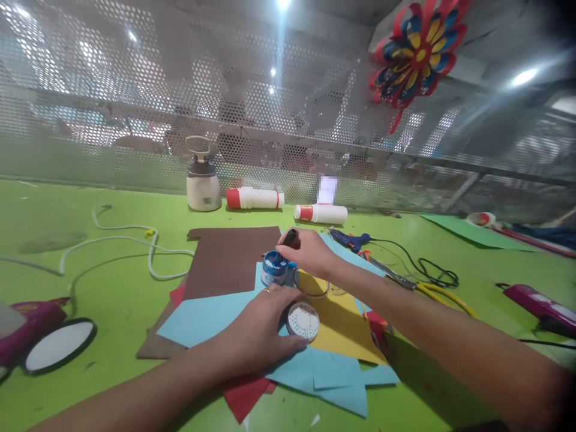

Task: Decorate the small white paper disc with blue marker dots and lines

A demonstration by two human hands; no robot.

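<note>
Head view: both hands work close together without visibly touching each other, over loose sheets of paper on a bright green desk (121, 300) whose far edge runs along a perforated metal screen (252, 150). The left hand (265, 318) has a round white disc with a dotted face (303, 322) clamped between thumb and fingers, raised on its rim over the left edge of a yellow paper sheet (342, 336); whether its hidden fingertips also meet the jar cannot be told. The right hand (310, 252) pinches a dark, stick-like handle (291, 238) that slants down to the mouth of a small open blue jar (275, 268), its lower end out of sight. That jar stands beside the right edge of a large brown paper sheet (234, 264), near the sheet's near right corner, on light blue paper (211, 315). Judging by looks, the disc should be light and stiff, best taken by the rim so that fingers stay off the patterned face, which might smear. The jar also seems light and smooth-walled, likely slippery where blue has marked it and easy to tip; its lower side wall offers the safest hold. The handle looks rigid and slim, suited to a pinch near its upper end. The paper beneath probably bends and slides readily, making an unsteady footing.
</note>
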